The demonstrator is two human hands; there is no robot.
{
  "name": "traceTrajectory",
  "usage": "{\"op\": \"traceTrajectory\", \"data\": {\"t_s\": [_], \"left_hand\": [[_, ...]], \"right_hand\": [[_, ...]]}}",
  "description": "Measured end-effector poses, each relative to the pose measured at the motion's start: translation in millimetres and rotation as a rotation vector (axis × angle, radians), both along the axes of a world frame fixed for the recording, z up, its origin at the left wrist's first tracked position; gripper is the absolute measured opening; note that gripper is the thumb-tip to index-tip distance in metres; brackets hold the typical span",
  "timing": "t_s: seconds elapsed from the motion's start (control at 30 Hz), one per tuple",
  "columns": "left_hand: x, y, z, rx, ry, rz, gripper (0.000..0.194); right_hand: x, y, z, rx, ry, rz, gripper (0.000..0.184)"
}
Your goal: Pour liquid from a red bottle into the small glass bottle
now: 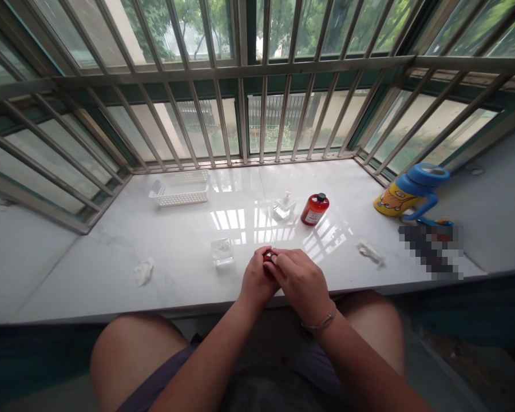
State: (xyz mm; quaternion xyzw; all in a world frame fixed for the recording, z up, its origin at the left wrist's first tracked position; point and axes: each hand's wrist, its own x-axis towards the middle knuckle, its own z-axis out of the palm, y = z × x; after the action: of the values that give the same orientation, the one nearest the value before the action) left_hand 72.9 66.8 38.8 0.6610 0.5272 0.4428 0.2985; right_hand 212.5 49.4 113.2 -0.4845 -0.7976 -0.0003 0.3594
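Observation:
Both my hands meet over the front edge of a white marble sill (111, 252). My left hand (256, 279) wraps around a small dark red object (268, 256), mostly hidden, and my right hand (301, 280) pinches its top with the fingertips. A small clear glass cube (222, 252) stands just left of my hands. Farther back sit a clear glass bottle with a stopper (284, 206) and a red bottle with a black cap (315, 209), side by side.
A white plastic basket (180, 189) lies at the back left. Crumpled tissues rest at the left (143, 270) and right (370, 252). A yellow and blue jug (409, 194) stands at the right end. Window bars close off the back and sides.

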Motion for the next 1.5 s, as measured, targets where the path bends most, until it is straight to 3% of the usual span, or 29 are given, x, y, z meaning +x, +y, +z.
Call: {"op": "traceTrajectory", "data": {"t_s": [0.2, 0.3, 0.43, 0.57, 0.7, 0.83, 1.0, 1.13, 1.23, 1.33, 1.5], "left_hand": [[-1.1, -0.2, 1.7, -0.051, -0.038, -0.011, 0.072], [-0.7, -0.5, 2.6, -0.06, -0.055, -0.014, 0.073], [0.3, -1.1, 4.1, -0.077, -0.052, 0.003, 0.077], [0.8, -1.6, 4.6, -0.067, -0.042, 0.01, 0.076], [0.5, -1.5, 2.9, -0.036, -0.032, 0.01, 0.076], [0.2, -1.4, 2.8, -0.04, -0.024, 0.007, 0.075], [0.0, -2.0, 4.4, -0.055, -0.024, 0.008, 0.074], [0.3, -2.4, 3.6, -0.065, -0.03, 0.016, 0.075], [0.6, -2.7, 2.7, -0.074, -0.035, 0.02, 0.077], [-0.2, -2.6, 1.3, -0.068, -0.035, 0.012, 0.081], [-8.3, -1.4, -3.8, -0.007, 0.037, -0.089, 0.097]], "right_hand": [[9.5, 8.5, 3.6, -0.107, 0.14, 0.1, 0.008], [18.5, 11.2, 7.4, -0.088, 0.268, 0.121, 0.005], [29.7, 13.3, 0.4, -0.176, 0.51, 0.002, 0.012], [47.5, 20.7, -29.3, -0.389, 0.704, -0.178, 0.031], [76.1, 34.1, -66.5, -0.581, 0.646, -0.439, 0.043], [106.6, 45.7, -91.1, -0.723, 0.571, -0.552, 0.043], [134.3, 55.5, -98.7, -0.689, 0.415, -0.631, 0.041], [138.7, 54.7, -91.7, -0.504, 0.317, -0.691, 0.041], [126.3, 42.0, -83.7, -0.377, 0.289, -0.64, 0.039], [101.9, 20.2, -76.6, -0.264, 0.307, -0.431, 0.035], [56.3, -15.5, -72.4, -0.293, 0.389, -0.1, 0.03]]}}
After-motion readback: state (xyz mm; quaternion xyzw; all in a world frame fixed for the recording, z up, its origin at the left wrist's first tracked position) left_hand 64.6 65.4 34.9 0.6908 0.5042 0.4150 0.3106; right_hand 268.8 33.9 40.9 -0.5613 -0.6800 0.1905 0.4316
